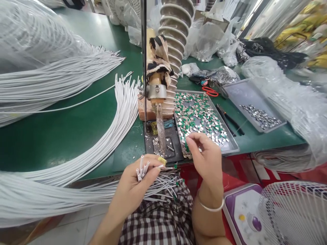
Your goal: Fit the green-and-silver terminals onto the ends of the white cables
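My left hand [129,187] is closed around several white cables [141,172], their cut ends sticking up past the fingers. A further cable lies between its thumb and forefinger, with a small green-and-metal connector [175,166] at its tip. Yellow wrapping [161,160] covers one fingertip. My right hand [209,158] is over the near edge of a grey tray [233,148] of loose connectors [199,112], thumb and forefinger pinched together. What they hold, if anything, I cannot make out. Between the hands and beyond stands a soldering iron [160,131], its tip pointing down at a black tray [176,154].
White cable bundles [102,143] cover the left side; finished cable ends hang over my lap. Behind the iron rises a ribbed hose [176,37]. Pliers [231,120], red-handled scissors [211,91] and a tray of metal shells [263,115] lie right. A fan [293,211] stands lower right.
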Demonstrator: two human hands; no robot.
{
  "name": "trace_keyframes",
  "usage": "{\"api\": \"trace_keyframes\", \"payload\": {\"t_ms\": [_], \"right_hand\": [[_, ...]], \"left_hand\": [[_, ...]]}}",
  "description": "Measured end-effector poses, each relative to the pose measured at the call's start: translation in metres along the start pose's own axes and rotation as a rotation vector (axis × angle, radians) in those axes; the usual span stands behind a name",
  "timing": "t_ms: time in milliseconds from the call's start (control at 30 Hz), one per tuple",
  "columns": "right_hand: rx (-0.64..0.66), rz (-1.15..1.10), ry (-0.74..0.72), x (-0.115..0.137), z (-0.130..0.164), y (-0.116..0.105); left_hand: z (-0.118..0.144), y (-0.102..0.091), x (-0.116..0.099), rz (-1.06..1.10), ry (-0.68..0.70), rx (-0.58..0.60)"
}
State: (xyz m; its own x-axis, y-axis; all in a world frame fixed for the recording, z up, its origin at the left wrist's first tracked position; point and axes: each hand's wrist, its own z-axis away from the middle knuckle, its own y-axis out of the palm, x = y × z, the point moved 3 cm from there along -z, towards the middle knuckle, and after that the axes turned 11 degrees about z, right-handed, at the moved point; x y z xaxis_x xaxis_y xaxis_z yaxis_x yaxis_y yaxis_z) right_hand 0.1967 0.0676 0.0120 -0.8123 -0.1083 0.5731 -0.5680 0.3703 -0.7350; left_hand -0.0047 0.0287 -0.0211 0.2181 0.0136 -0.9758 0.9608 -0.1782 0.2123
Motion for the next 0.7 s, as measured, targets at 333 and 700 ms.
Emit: {"api": "trace_keyframes", "payload": {"t_ms": [333,700], "right_hand": [[-0.003,-0.736,0.159,0.038,0.039,0.017],[0.005,-0.771,0.136,0.037,0.049,0.022]], "left_hand": [[-0.005,0.009,-0.008,0.017,0.01,-0.195],[-0.007,0.014,-0.013,0.045,0.027,-0.244]]}}
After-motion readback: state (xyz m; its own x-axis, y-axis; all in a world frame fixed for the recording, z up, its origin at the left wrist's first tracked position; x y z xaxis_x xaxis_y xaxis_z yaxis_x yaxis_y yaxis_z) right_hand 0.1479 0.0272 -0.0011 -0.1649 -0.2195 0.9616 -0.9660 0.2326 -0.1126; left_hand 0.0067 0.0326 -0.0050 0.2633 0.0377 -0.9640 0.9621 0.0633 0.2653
